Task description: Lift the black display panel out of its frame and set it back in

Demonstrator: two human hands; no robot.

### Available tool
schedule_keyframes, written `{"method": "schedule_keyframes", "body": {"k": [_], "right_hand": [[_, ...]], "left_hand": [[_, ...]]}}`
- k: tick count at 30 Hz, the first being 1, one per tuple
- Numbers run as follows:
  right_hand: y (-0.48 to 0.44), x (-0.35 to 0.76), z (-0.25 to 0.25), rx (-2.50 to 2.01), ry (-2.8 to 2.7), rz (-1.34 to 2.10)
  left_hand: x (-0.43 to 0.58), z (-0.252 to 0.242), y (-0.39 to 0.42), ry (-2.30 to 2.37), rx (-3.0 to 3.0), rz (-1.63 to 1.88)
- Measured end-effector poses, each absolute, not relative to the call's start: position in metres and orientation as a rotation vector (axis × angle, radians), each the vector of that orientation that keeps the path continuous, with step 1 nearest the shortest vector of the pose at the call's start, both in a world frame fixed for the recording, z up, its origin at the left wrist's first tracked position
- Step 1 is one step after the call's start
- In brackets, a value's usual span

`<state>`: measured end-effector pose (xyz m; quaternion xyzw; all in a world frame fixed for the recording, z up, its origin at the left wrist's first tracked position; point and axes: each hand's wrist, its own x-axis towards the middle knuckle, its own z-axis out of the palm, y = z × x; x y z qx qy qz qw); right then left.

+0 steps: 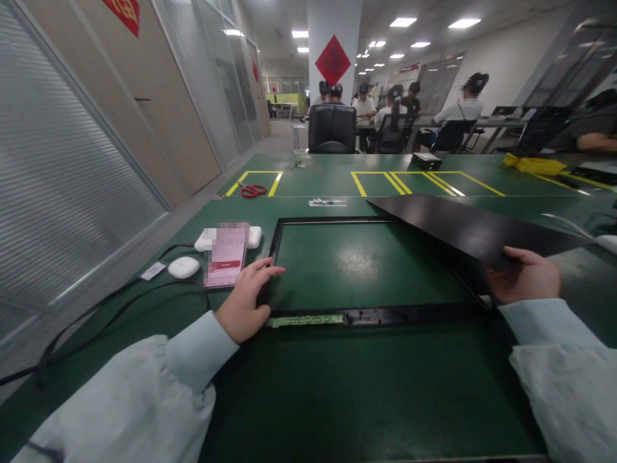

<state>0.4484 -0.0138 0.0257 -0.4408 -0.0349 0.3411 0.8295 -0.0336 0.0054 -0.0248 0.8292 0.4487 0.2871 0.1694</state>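
Observation:
A black rectangular frame (409, 314) lies flat on the green table, with a green circuit strip (306, 320) along the left of its near side. At the frame's left near corner rests my left hand (248, 299), fingers spread and touching the frame's left side. My right hand (523, 276) grips the near edge of a thin dark panel (463, 222), thumb on top and fingers underneath. The panel is tilted above the frame's right side and hides much of it.
Left of the frame lie a phone (226, 257), a white rounded device (184, 267) and black cables (130, 299). Red scissors (253, 190), a small silvery pile (328, 202), a black box (426, 161) and a yellow object (534, 164) sit farther back. People sit beyond an office chair (332, 128).

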Motion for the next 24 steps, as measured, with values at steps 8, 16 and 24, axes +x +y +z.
{"method": "schedule_keyframes", "body": {"k": [8, 16, 24], "right_hand": [[-0.015, 0.445, 0.026, -1.017, -0.123, 0.725], [-0.022, 0.435, 0.036, -1.083, -0.098, 0.754], [-0.034, 0.422, 0.053, -1.117, -0.096, 0.86]], "left_hand": [[-0.035, -0.028, 0.009, 1.246, 2.342, 0.83], [-0.034, -0.026, 0.008, 1.265, 2.328, 0.833], [-0.026, -0.018, 0.008, 1.392, 2.005, 0.926]]}}
